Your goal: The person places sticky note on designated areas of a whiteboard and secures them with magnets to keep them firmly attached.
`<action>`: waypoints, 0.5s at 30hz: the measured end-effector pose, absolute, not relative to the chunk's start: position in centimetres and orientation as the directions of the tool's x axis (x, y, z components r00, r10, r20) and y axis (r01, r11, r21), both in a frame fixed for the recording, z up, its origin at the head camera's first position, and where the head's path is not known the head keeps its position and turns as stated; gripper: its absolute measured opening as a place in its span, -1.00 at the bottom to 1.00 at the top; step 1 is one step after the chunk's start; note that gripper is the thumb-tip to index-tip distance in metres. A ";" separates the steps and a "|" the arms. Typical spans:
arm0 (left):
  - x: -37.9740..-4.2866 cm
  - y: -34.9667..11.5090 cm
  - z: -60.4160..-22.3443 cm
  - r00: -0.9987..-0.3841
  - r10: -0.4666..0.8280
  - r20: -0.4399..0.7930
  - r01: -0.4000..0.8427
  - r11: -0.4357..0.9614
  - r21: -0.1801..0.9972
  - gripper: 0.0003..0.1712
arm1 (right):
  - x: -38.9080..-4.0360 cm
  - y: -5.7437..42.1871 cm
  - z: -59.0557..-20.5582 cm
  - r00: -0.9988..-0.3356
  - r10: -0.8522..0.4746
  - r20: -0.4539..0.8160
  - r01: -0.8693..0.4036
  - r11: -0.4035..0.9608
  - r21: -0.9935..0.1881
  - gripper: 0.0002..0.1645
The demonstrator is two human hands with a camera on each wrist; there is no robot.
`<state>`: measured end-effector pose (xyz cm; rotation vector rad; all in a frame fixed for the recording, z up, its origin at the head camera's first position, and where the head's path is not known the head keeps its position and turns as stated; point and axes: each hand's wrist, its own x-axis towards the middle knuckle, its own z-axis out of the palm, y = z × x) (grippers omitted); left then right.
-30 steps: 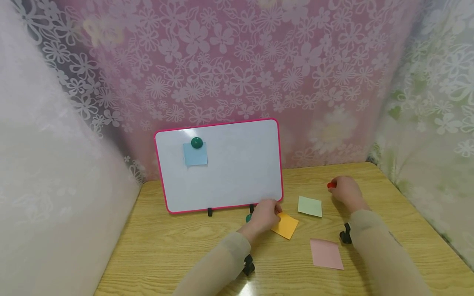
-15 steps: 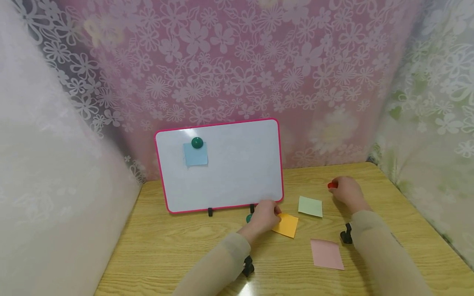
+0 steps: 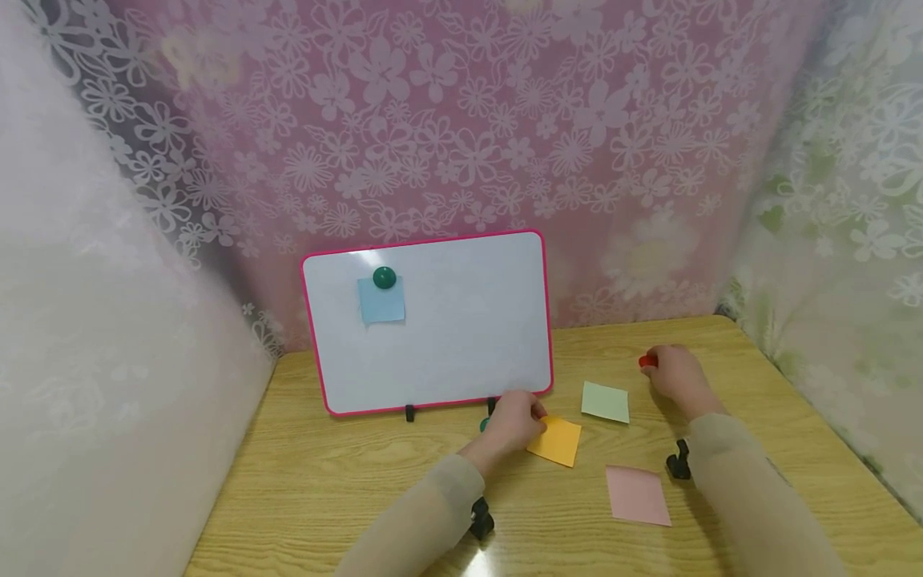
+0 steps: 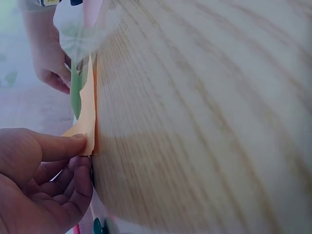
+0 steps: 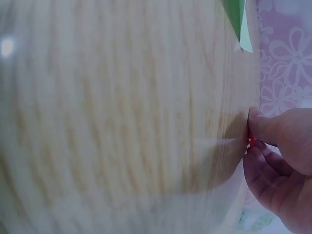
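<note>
My left hand (image 3: 513, 421) pinches the left corner of an orange sticky note (image 3: 558, 442) between thumb and fingers, low over the table in front of the whiteboard. In the left wrist view the thumb lies on the orange paper (image 4: 87, 114), which stands up slightly. Farther right, my right hand (image 3: 678, 375) holds a small round red magnet (image 3: 646, 361) at its fingertips. Only a sliver of the red magnet (image 5: 252, 142) shows between thumb and fingers in the right wrist view. A green magnet (image 3: 485, 425) lies partly hidden behind the left hand.
A pink-framed whiteboard (image 3: 461, 336) leans at the back on black feet (image 3: 409, 413). On it, a green magnet (image 3: 384, 277) holds a blue sticky note (image 3: 382, 304). A pale green note (image 3: 606, 402) and a pink note (image 3: 638, 495) lie on the wooden table (image 3: 324, 497).
The orange note has turned slightly in the left hand's pinch. Both hands stay almost in place, each keeping its hold.
</note>
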<state>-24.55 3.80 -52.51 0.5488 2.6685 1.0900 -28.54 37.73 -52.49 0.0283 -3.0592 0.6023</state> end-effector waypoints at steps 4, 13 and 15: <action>-24.4 3.7 -52.5 -0.912 0.407 -0.055 0.242 0.641 0.729 -0.95 | -28.5 37.9 -52.7 -0.999 -0.009 0.034 -0.021 0.920 -0.392 -0.53; -24.0 3.2 -52.2 -0.905 0.423 -0.043 0.252 0.615 0.747 -0.95 | -28.5 38.4 -53.1 -0.999 -0.009 0.047 -0.028 0.906 -0.422 -0.51; -24.0 3.2 -52.1 -0.904 0.425 -0.042 0.254 0.614 0.748 -0.94 | -28.4 38.4 -53.0 -0.999 -0.010 0.047 -0.029 0.905 -0.424 -0.51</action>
